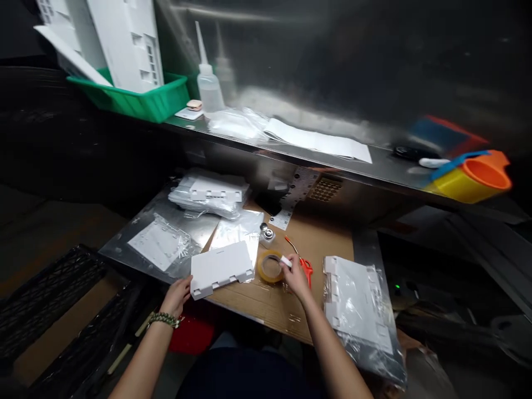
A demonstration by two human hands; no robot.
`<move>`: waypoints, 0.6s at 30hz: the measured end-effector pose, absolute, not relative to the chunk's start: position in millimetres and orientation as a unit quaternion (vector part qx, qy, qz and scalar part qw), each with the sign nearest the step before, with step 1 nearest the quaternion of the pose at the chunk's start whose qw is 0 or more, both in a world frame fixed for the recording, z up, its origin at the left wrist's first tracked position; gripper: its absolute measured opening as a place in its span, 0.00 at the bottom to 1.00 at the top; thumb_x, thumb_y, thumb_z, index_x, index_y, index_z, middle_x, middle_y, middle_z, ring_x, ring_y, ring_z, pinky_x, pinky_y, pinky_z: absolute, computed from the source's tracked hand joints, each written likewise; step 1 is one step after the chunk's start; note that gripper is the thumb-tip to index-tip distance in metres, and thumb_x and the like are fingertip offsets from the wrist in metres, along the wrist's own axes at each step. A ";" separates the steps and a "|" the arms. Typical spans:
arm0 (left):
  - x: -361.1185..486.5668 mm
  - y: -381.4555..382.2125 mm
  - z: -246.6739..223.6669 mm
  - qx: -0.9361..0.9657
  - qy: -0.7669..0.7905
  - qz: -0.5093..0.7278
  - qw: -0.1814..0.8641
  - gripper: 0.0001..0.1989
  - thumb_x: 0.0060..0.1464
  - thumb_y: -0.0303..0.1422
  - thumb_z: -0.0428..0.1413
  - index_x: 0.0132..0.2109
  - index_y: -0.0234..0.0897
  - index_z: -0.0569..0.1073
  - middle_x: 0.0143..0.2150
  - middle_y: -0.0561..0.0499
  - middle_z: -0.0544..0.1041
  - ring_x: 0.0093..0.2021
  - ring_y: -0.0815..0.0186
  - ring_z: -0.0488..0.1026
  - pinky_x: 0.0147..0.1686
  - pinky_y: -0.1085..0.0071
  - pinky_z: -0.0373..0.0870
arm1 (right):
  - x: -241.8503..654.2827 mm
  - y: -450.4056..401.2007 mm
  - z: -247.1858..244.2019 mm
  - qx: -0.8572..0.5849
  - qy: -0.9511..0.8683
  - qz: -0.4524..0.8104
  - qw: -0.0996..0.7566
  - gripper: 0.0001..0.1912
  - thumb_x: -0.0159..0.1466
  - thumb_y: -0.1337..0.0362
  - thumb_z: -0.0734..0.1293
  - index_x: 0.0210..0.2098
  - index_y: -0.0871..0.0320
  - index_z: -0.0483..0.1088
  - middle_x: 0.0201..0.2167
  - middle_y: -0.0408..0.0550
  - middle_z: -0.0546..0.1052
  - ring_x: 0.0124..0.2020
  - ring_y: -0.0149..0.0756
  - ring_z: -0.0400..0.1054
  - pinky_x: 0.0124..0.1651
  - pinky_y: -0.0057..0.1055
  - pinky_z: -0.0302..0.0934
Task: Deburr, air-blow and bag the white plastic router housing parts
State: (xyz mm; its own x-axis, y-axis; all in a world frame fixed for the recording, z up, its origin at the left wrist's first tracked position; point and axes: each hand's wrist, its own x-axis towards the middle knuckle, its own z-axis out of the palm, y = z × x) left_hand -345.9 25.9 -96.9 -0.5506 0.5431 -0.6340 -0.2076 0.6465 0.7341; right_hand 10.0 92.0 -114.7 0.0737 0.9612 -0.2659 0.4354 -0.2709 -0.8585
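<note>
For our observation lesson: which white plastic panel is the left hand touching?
The panel directly left of the tape roll: the left hand touches its left edge; neither hand touches the others.

The left forearm (pixel 143 354) and right forearm (pixel 332 346) reach up from the bottom edge, bare. The left hand (pixel 178 295) bends its fingers rightward, lower left of centre; the right hand (pixel 296 275) pinches, just right of centre.

Metal table (pixel 202 225) supports 1 cardboard sheet (pixel 328 230) and bagged white parts (pixel 154 244); upper shelf (pixel 381 157) supports 1 green bin (pixel 137 103), 1 bottle (pixel 210 92).
</note>
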 end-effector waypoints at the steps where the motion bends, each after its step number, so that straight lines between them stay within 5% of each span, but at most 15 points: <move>1: -355.3 27.1 -101.9 0.082 0.771 0.392 0.496 0.12 0.63 0.37 0.59 0.49 0.33 0.75 0.48 0.46 0.79 0.45 0.60 0.77 0.47 0.56 0.76 | 4.2 102.5 -113.2 -0.679 -0.525 0.423 0.290 0.15 0.68 0.57 0.68 0.50 0.59 0.70 0.44 0.47 0.76 0.41 0.37 0.73 0.46 0.40 0.69; 5: -371.8 32.8 -116.1 0.035 0.704 0.380 0.599 0.07 0.62 0.32 0.60 0.44 0.32 0.76 0.40 0.48 0.81 0.36 0.65 0.78 0.40 0.64 0.77 | -13.3 144.0 -105.1 -0.715 -0.534 0.382 0.241 0.19 0.70 0.56 0.67 0.56 0.59 0.69 0.52 0.52 0.75 0.47 0.40 0.74 0.49 0.43 0.72; 10: -371.4 42.7 -118.2 0.023 0.598 0.417 0.684 0.16 0.49 0.28 0.69 0.46 0.28 0.79 0.42 0.37 0.84 0.37 0.57 0.81 0.38 0.65 0.78 | -29.1 182.7 -96.0 -0.717 -0.587 0.322 0.192 0.19 0.70 0.56 0.67 0.57 0.59 0.69 0.52 0.52 0.75 0.47 0.40 0.74 0.49 0.43 0.72; 18: -369.9 49.7 -70.3 -0.055 0.541 0.493 0.679 0.17 0.61 0.29 0.56 0.55 0.25 0.73 0.33 0.40 0.84 0.28 0.57 0.81 0.29 0.66 0.79 | -40.0 194.4 -87.5 -0.658 -0.715 0.171 0.165 0.13 0.69 0.59 0.67 0.50 0.57 0.73 0.56 0.52 0.73 0.56 0.44 0.68 0.59 0.49 0.63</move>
